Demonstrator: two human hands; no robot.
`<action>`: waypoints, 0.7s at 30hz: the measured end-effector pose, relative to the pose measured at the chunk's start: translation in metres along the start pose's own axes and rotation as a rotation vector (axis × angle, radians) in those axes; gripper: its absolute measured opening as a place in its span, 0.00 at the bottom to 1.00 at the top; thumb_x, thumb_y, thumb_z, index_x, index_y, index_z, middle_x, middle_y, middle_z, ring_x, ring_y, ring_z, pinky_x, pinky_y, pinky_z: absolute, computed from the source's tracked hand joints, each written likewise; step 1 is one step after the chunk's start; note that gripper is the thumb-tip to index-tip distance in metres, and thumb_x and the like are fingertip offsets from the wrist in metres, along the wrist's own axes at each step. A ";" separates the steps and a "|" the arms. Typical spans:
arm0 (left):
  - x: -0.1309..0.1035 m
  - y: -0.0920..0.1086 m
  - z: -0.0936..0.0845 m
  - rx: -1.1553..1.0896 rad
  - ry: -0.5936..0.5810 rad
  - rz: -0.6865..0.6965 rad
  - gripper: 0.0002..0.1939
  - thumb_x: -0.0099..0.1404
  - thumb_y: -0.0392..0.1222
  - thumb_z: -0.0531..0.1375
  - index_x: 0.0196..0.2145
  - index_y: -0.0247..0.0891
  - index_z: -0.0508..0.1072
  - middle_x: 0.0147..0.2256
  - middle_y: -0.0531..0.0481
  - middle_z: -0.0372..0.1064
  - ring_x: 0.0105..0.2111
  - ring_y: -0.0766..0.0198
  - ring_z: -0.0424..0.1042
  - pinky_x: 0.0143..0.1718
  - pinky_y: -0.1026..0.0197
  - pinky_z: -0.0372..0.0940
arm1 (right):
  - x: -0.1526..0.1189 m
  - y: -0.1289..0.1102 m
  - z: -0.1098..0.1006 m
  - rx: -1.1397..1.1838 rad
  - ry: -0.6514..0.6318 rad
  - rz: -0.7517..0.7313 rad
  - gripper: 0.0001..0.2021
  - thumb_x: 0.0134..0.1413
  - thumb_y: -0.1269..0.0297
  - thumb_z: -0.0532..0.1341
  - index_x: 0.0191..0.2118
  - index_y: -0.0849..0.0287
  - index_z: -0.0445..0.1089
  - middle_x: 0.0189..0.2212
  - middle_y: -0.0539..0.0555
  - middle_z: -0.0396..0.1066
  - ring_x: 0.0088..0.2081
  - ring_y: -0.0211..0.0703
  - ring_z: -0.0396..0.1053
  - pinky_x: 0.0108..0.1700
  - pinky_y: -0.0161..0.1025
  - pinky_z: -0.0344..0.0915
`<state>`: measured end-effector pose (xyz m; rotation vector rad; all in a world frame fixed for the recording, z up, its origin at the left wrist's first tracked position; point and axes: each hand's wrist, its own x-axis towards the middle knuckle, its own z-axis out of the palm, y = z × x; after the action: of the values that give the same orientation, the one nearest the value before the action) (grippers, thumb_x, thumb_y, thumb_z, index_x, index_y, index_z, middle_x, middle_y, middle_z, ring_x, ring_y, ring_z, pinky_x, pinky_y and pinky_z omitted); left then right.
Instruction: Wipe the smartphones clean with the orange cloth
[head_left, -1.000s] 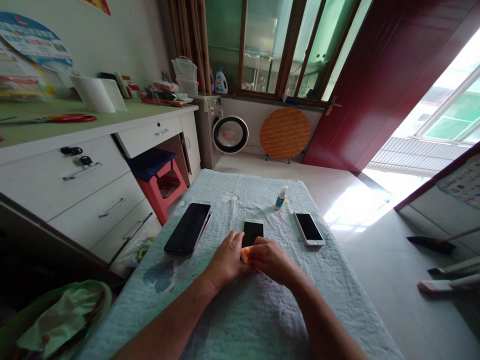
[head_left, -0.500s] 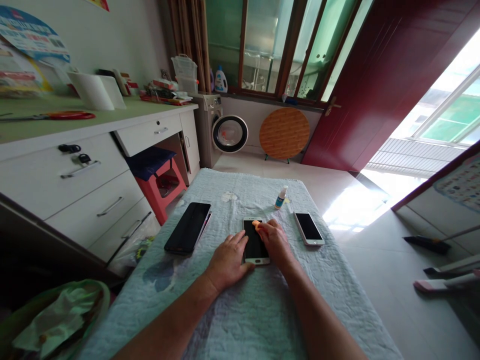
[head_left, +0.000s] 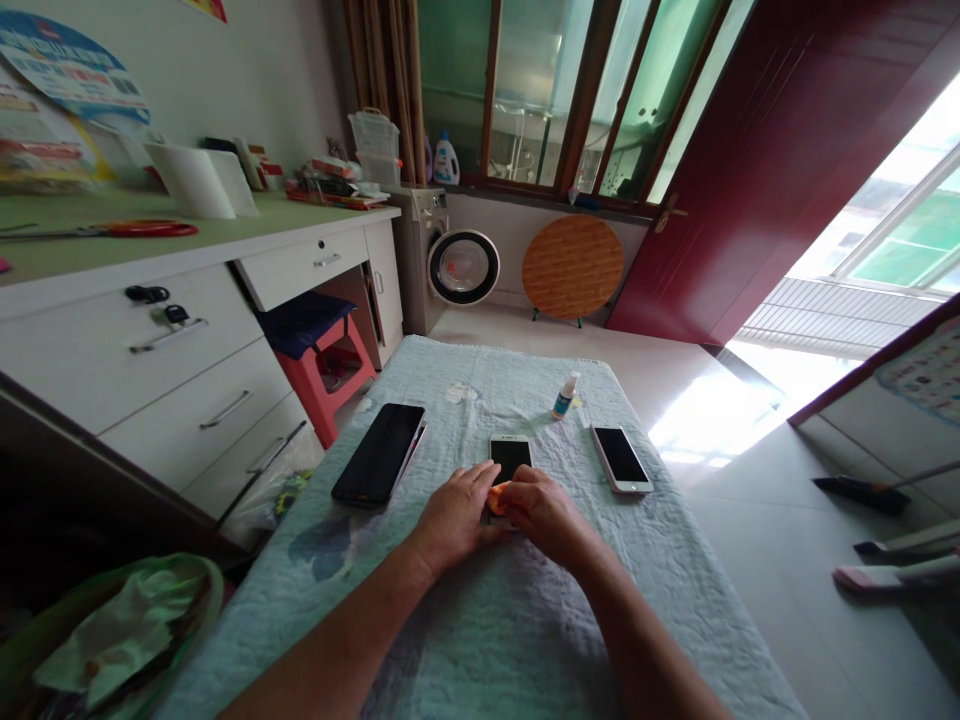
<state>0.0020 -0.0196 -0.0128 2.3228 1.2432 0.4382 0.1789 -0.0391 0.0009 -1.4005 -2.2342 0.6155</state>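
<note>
A white-framed smartphone with a dark screen lies face up on the cloth-covered table. My left hand grips its left side, fingers along the edge and thumb near the bottom end. Pinched in my right hand is a small orange cloth, pressed against the lower part of the screen. Both hands hide much of the phone's lower half. To the left, a larger black phone rests on top of another thing, mostly covered. A second white phone lies to the right, and a small spray bottle stands beyond.
A pale blue quilted cloth covers the table. Left are a white desk, a red stool and a bin with crumpled paper. Behind stand a washing machine with its door open and a round wooden tabletop.
My right hand has moved the orange cloth down the screen from the upper part, towards me and slightly left. My left hand stays on the phone's edge.
</note>
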 end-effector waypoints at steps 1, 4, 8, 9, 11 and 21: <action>0.000 -0.001 -0.001 0.004 -0.010 0.004 0.38 0.56 0.54 0.65 0.60 0.36 0.63 0.61 0.38 0.60 0.59 0.48 0.61 0.59 0.49 0.57 | 0.001 -0.002 0.002 0.002 -0.008 -0.017 0.08 0.57 0.72 0.59 0.33 0.55 0.75 0.32 0.51 0.66 0.35 0.37 0.64 0.39 0.33 0.58; 0.000 -0.001 -0.004 0.018 -0.037 0.014 0.35 0.56 0.52 0.65 0.58 0.36 0.65 0.61 0.39 0.59 0.59 0.48 0.62 0.59 0.51 0.58 | 0.003 -0.007 0.003 0.000 -0.034 -0.063 0.08 0.56 0.72 0.60 0.33 0.55 0.76 0.34 0.51 0.68 0.37 0.38 0.65 0.40 0.33 0.58; 0.000 0.002 -0.008 0.049 -0.069 0.011 0.34 0.57 0.52 0.65 0.58 0.36 0.66 0.62 0.39 0.58 0.58 0.48 0.62 0.59 0.51 0.59 | 0.001 -0.010 -0.005 -0.007 -0.095 -0.053 0.08 0.55 0.73 0.59 0.32 0.55 0.76 0.32 0.51 0.68 0.35 0.37 0.65 0.37 0.32 0.58; 0.001 0.002 -0.008 0.060 -0.076 0.006 0.35 0.57 0.53 0.65 0.59 0.36 0.66 0.62 0.39 0.57 0.58 0.48 0.62 0.59 0.51 0.59 | -0.001 -0.009 -0.009 -0.008 -0.115 -0.036 0.08 0.55 0.72 0.59 0.31 0.56 0.76 0.31 0.51 0.67 0.33 0.36 0.64 0.35 0.32 0.57; 0.001 0.002 -0.009 0.077 -0.084 -0.003 0.37 0.56 0.54 0.66 0.59 0.36 0.65 0.63 0.38 0.56 0.58 0.47 0.62 0.58 0.50 0.59 | -0.005 -0.008 -0.016 -0.010 -0.149 -0.001 0.08 0.54 0.72 0.59 0.31 0.56 0.76 0.31 0.50 0.67 0.31 0.35 0.64 0.34 0.32 0.56; 0.001 0.002 -0.015 0.058 -0.154 -0.008 0.39 0.55 0.49 0.68 0.61 0.34 0.62 0.65 0.38 0.52 0.62 0.49 0.57 0.63 0.52 0.53 | -0.011 0.001 -0.032 -0.042 -0.225 0.141 0.10 0.48 0.75 0.58 0.31 0.58 0.76 0.30 0.50 0.68 0.31 0.34 0.64 0.34 0.32 0.55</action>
<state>-0.0027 -0.0161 0.0010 2.3499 1.2055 0.2182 0.2029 -0.0444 0.0249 -1.5904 -2.3450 0.8138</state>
